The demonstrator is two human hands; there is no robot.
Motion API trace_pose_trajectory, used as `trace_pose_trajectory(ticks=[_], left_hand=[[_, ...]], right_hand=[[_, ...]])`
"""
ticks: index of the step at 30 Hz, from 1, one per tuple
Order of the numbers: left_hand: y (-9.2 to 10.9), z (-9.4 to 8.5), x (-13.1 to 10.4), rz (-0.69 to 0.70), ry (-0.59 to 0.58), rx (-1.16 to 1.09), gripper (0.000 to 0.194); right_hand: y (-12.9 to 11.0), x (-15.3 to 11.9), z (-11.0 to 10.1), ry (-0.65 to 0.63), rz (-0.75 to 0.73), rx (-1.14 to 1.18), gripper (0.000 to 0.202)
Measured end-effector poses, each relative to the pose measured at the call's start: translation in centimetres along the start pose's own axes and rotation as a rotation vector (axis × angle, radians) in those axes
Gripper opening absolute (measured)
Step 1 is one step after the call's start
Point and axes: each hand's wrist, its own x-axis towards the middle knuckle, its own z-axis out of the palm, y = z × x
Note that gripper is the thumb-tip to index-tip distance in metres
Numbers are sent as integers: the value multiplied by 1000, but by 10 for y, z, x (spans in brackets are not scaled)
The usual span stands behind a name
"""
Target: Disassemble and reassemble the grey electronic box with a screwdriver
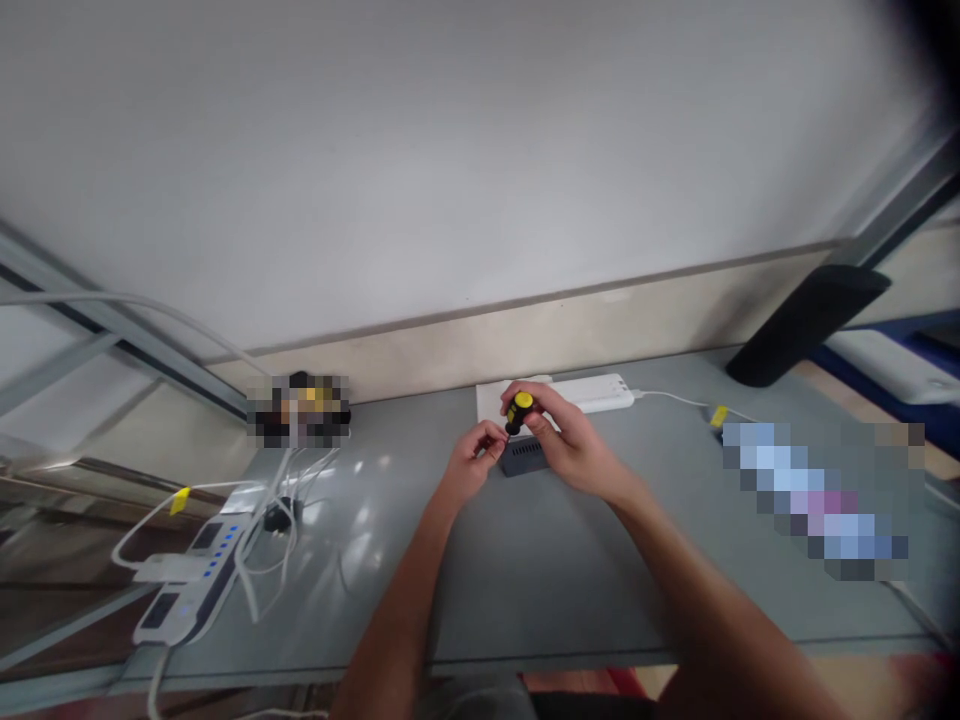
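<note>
My right hand (564,440) is wrapped round a black and yellow screwdriver (520,408), its yellow cap facing up and its tip pointing down and to the left. Close by on the left, my left hand (478,455) has its fingers pinched together at the screwdriver's tip; whatever they pinch is too small to make out. Beneath both hands a dark grey slotted box (525,460) rests on the grey table, partly covered by my right hand. Behind it lies a flat white item (489,400), partly hidden by my hands.
A white power strip (600,393) lies behind my right hand, its cable running right. Another power strip (187,580) with tangled white cables sits at the left edge. A black cylinder (806,325) leans at the back right. Blurred-out items lie left and right on the table (555,590).
</note>
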Motion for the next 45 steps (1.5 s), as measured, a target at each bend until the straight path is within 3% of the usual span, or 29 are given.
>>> trace_pose_trajectory(ticks=[5,10,17,24,32,37,41,45], left_hand=[[4,1,-2,4,-2,-9,34],[9,2,-3,-12,7,26,26],[4,5,0,-43,68,128,20],[11,7,-13,38,120,229,26],[16,23,-27,183,49,461,31],[2,23,-26,88,152,471,31],[-5,21,-23,64,165,403,30],[-7,20,-20,47,175,323,31]], right_hand=[[5,-1,9,85,23,-35,29],[22,2,9,395,50,-33,23],[60,8,-8,685,247,118,33],[90,-3,-27,951,479,301,40],[108,-40,-31,909,574,208,48],[107,-49,-21,822,557,168,50],[99,-55,-19,706,556,127,52],[95,-65,-20,692,564,93,55]])
